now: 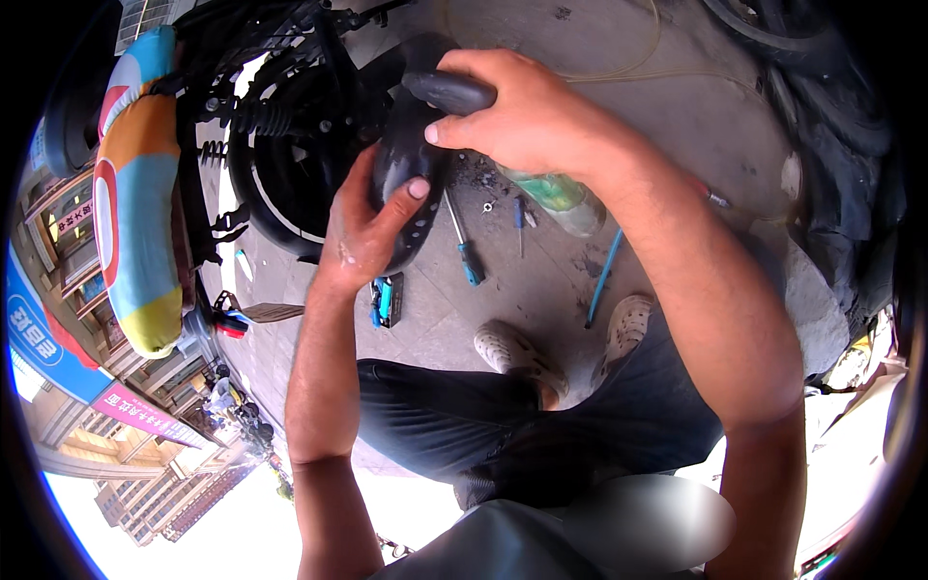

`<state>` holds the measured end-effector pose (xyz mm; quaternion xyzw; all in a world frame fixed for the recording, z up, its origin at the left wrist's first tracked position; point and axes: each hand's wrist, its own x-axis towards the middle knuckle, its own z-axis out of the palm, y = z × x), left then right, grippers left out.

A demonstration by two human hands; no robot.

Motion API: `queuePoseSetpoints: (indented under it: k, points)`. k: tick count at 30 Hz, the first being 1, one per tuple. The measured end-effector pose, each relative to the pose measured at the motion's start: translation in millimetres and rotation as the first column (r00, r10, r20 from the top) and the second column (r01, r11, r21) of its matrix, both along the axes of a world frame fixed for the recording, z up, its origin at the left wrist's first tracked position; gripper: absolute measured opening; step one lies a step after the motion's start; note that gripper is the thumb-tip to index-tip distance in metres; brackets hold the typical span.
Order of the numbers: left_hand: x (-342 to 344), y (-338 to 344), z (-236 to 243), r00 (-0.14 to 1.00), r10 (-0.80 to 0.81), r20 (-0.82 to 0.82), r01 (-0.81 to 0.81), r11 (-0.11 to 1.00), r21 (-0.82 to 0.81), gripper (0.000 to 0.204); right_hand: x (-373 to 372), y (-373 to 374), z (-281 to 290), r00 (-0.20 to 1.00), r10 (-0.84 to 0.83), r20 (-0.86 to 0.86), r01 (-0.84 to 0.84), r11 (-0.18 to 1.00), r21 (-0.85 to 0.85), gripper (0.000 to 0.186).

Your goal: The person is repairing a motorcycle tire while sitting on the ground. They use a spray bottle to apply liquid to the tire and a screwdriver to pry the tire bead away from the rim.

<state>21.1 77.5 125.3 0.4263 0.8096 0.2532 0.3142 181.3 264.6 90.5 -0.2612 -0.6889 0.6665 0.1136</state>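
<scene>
A smooth black rubber inner tube [404,159], wet with droplets on its lower part, is between my two hands beside a scooter's wheel [259,217]. My left hand [365,232] wraps round its lower stretch, the thumb lying along the near side. Higher up, my right hand [507,101] grips a rounded black section of it, with thumb below and fingers over the top. The tube covers part of the wheel, and some fingers of my left hand are hidden behind it.
On the ground lie a blue-handled screwdriver [470,263], a smaller screwdriver [520,215], a greenish plastic bottle [561,201], a blue rod [604,278] and a small turquoise-and-black item [388,301]. A colourful padded cover [145,208] is at left; black tyres [822,106] lie at right.
</scene>
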Motion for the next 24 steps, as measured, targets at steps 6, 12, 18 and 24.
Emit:
queuePoseSetpoints:
  k: [6, 12, 18, 24]
  points:
    - [68, -18, -55, 0.934, -0.101, -0.341, 0.036, 0.981, -0.192, 0.09, 4, -4, -31, 0.916, 0.186, 0.355, -0.227, 0.971, 0.078, 0.057]
    - [69, -47, -137, 0.771, -0.323, -0.549, 0.168, 0.935, -0.313, 0.069, 0, -31, -27, 0.792, 0.484, 0.372, -0.559, 0.82, 0.125, 0.035]
    - [69, -43, -177, 0.797, -0.421, -0.433, 0.158, 0.838, -0.523, 0.053, -37, -70, -59, 0.81, 0.476, 0.343, -0.525, 0.849, 0.063, 0.037]
    - [69, -52, -202, 0.721, -0.419, -0.552, 0.121, 0.861, -0.495, 0.046, -58, -81, -88, 0.819, 0.405, 0.406, -0.488, 0.864, 0.123, 0.036]
